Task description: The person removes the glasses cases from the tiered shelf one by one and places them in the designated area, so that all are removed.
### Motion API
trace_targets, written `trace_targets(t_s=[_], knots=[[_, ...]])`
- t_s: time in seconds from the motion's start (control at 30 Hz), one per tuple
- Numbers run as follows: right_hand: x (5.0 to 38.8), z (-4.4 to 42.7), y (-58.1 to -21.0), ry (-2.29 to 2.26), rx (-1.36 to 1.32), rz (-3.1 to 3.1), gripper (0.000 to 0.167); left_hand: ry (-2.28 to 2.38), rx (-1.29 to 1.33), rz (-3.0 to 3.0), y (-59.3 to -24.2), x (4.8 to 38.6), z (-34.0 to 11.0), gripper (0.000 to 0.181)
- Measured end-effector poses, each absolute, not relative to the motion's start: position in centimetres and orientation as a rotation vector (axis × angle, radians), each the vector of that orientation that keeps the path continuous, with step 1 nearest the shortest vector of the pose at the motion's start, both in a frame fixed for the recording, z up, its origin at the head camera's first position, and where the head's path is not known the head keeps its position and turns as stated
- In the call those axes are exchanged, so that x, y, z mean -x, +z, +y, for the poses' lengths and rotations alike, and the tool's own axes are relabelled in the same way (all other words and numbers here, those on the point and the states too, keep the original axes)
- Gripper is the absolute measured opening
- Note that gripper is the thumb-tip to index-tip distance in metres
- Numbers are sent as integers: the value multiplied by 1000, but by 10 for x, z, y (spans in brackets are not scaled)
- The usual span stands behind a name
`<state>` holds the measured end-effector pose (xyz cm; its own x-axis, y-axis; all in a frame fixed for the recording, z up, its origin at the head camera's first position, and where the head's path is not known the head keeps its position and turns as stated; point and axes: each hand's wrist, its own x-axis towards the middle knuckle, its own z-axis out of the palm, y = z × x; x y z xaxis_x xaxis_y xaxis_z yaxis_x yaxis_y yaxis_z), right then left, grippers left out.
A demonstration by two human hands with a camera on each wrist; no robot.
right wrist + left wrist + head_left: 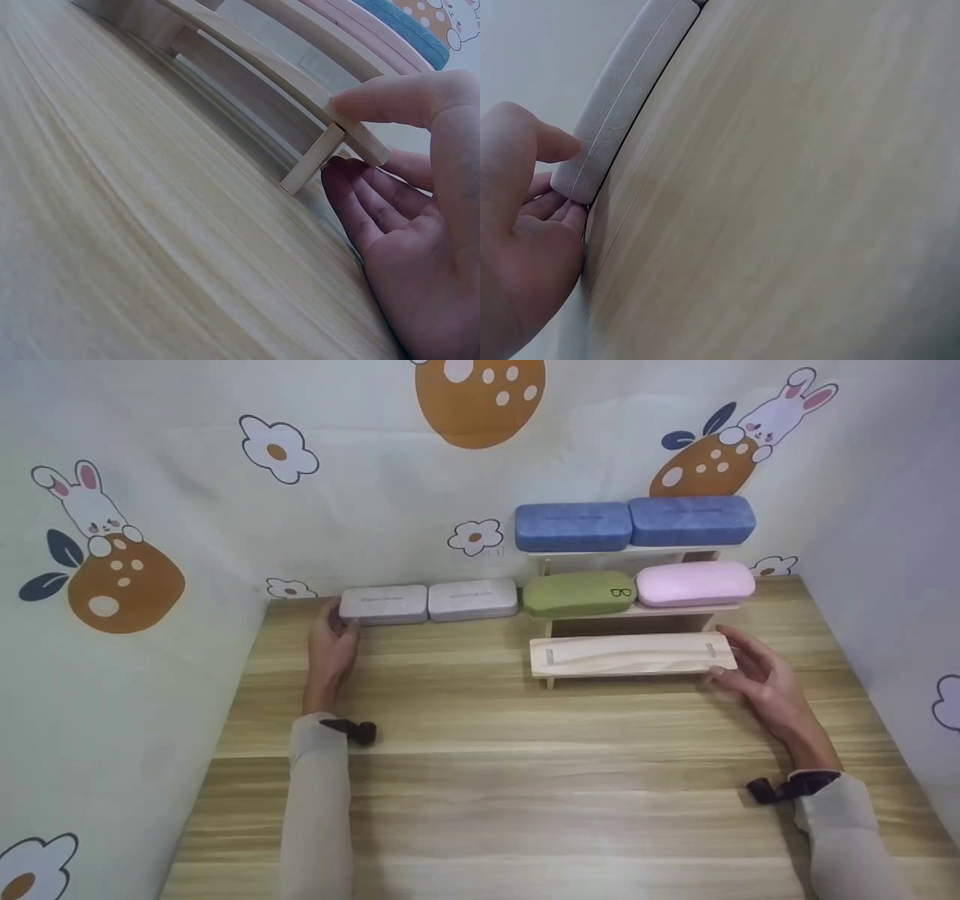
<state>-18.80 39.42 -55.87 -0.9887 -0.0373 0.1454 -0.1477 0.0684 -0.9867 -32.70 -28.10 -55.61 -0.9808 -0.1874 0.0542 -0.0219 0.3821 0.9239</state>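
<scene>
Two pale grey cases lie end to end along the back of the table. My left hand [332, 649] is at the outer end of the left grey case [384, 605], thumb on its front and fingers round its end, as the left wrist view shows. The other grey case [472, 599] touches it. A wooden stepped rack stands to the right, its lowest step [630, 655] bare. My right hand [776, 694] grips the right end of that step, thumb on the front edge and fingers behind and beneath.
On the rack's middle step lie a green case [579, 593] and a pink case [695, 584]. Two blue cases, left [573, 527] and right [692, 521], sit on the top step. A patterned cloth [360, 487] rises behind the wooden table [525, 795].
</scene>
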Motion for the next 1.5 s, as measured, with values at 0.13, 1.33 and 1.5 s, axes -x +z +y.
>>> trace_targets(t_s=[0.13, 1.33, 1.5], knots=[[188, 394, -557, 2062, -185, -2264, 73, -1644, -190, -2493, -555, 326, -281, 64], [188, 395, -558, 2017, -198, -2301, 71, -1658, 280, -2148, -501, 290, -151, 25], [188, 395, -558, 2002, -207, -2305, 72, -1631, 404, -2178, -494, 286, -131, 22]])
